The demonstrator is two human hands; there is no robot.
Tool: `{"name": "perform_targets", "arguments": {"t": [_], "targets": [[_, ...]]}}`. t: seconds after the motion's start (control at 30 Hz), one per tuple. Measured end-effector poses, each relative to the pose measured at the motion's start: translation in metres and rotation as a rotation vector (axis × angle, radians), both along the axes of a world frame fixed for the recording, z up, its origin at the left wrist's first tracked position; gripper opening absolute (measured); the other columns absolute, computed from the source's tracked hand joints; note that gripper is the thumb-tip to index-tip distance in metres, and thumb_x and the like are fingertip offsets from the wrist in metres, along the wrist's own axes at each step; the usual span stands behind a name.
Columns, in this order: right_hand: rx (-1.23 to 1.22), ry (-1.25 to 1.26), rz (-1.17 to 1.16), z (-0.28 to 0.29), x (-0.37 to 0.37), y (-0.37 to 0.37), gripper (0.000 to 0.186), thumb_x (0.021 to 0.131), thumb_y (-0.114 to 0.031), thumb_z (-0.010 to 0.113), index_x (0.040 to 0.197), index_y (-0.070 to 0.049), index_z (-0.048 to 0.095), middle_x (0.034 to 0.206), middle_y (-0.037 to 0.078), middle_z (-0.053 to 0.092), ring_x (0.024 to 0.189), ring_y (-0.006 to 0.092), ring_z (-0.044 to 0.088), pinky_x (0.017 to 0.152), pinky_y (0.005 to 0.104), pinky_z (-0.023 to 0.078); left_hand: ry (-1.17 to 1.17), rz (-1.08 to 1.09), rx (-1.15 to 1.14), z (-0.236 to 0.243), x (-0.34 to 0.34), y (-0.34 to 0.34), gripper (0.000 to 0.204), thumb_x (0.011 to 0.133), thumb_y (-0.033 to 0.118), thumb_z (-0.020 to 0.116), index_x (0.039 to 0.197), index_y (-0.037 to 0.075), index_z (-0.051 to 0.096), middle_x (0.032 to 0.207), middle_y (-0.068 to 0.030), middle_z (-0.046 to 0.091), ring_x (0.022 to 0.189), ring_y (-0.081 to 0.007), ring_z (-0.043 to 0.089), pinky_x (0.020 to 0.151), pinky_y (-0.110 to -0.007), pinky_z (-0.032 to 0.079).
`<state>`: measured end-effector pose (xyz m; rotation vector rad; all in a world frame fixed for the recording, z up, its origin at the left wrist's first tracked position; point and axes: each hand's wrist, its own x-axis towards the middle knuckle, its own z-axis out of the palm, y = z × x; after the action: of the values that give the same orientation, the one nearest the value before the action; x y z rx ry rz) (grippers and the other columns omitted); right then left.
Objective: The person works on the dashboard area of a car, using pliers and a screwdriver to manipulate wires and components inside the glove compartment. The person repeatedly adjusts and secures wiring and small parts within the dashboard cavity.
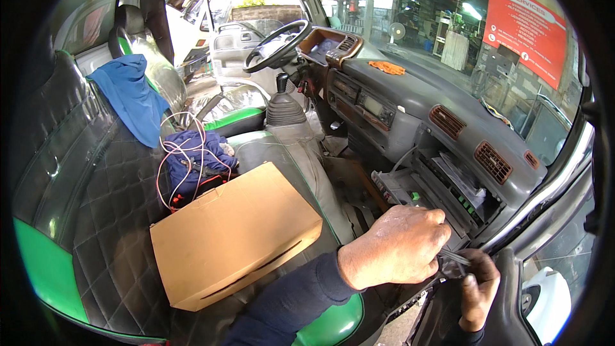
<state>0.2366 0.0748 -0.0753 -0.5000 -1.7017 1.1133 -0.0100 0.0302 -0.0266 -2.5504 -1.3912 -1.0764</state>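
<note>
My left hand [400,243] is closed, back uppermost, in front of the opened glove compartment [423,179] on the passenger side. It grips a thin grey item [456,257] whose kind I cannot make out. Just right of it, my right hand [477,291] has its fingers curled at that item's other end, by a small dark piece [451,269]. The compartment's lowered tray [397,186] holds small green parts, partly hidden behind my left hand.
The seat holds a cardboard box [234,230], a navy bag with wires [195,166] and a blue cloth [131,96]. The gear lever [282,102] rises centrally. An orange cloth [386,67] lies on the dashboard [423,90]. The open passenger door [509,288] is at right.
</note>
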Motion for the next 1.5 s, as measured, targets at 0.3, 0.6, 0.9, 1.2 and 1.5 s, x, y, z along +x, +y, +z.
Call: {"name": "perform_targets", "arguments": {"t": [0.3, 0.6, 0.9, 1.2, 1.5], "targets": [[0.031, -0.527, -0.147, -0.002, 0.002, 0.008, 0.021, 0.075, -0.001, 0.083, 0.092, 0.004, 0.072, 0.079, 0.006, 0.064, 0.072, 0.0137, 0.059, 0.066, 0.0281, 0.046, 0.133, 0.043, -0.330, 0.007, 0.014, -0.006, 0.042, 0.085, 0.040, 0.073, 0.082, -0.001, 0.065, 0.085, -0.0176, 0.068, 0.082, -0.0389, 0.071, 0.072, -0.050, 0.057], [-0.313, -0.104, 0.139, 0.000, 0.023, 0.018, 0.021, 0.084, -0.010, 0.086, 0.093, 0.003, 0.071, 0.084, 0.004, 0.066, 0.073, 0.0105, 0.061, 0.066, 0.0252, 0.046, -0.176, -0.457, -0.665, 0.008, -0.023, 0.012, 0.078, 0.107, 0.066, 0.036, 0.077, -0.005, 0.052, 0.065, -0.0156, 0.046, 0.061, -0.0252, 0.045, 0.061, -0.045, 0.042], [-0.371, 0.059, 0.186, 0.010, 0.029, 0.028, 0.024, 0.083, -0.013, 0.086, 0.093, 0.000, 0.069, 0.090, 0.006, 0.070, 0.079, 0.0128, 0.064, 0.072, 0.0272, 0.050, -0.037, -0.377, -0.720, 0.011, -0.012, 0.006, 0.026, 0.087, 0.023, 0.076, 0.094, -0.001, 0.070, 0.080, -0.0134, 0.071, 0.075, -0.0269, 0.070, 0.069, -0.041, 0.054], [-0.046, 0.000, 0.156, 0.020, 0.018, 0.027, 0.020, 0.088, -0.011, 0.082, 0.087, -0.001, 0.065, 0.083, 0.004, 0.064, 0.074, 0.0130, 0.060, 0.068, 0.0272, 0.050, -0.074, -0.126, -0.211, 0.003, -0.014, 0.010, 0.043, 0.087, 0.015, 0.075, 0.128, 0.005, 0.065, 0.096, -0.0156, 0.066, 0.083, -0.0335, 0.067, 0.074, -0.044, 0.054], [-0.012, 0.160, 0.162, 0.021, -0.002, 0.023, 0.016, 0.094, -0.009, 0.076, 0.098, 0.003, 0.067, 0.099, 0.009, 0.059, 0.085, 0.0156, 0.063, 0.069, 0.0299, 0.057, -0.243, -0.207, -0.238, 0.022, -0.054, -0.005, 0.022, 0.087, 0.013, 0.078, 0.103, -0.001, 0.072, 0.097, -0.0122, 0.069, 0.087, -0.0263, 0.068, 0.077, -0.038, 0.055]]}}
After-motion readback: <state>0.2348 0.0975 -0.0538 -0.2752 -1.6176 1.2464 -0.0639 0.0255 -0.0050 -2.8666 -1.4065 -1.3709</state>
